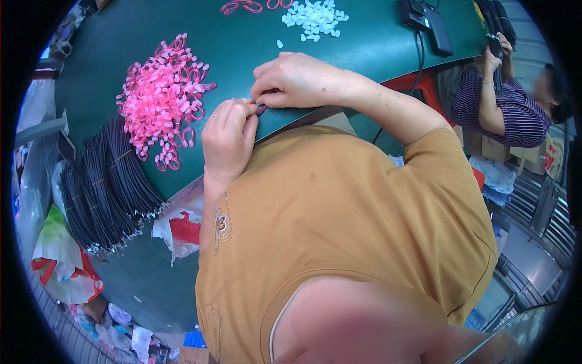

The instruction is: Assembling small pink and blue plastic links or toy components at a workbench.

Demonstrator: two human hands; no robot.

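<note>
At the near edge of the green table (pixel 242 57), my left hand (pixel 229 136) and my right hand (pixel 297 80) meet with fingertips pinched together. Between them shows a bit of a small red cord loop (pixel 260 110), mostly covered by the fingers; both hands are closed on it. Left of my hands lies a big heap of pink-red cord loops with small pink plastic pieces (pixel 159 100). Beyond my right hand is a small pile of whitish, bead-like plastic pieces (pixel 315 19). A few plain red loops (pixel 242 6) lie at the far edge of the view.
Bundles of black cords with metal ends (pixel 100 182) hang over the left table edge. A black device (pixel 424 24) with a cable lies at the far right. Another person in a striped top (pixel 473 100) handles black cords there. A red stool (pixel 418 91) stands under the table.
</note>
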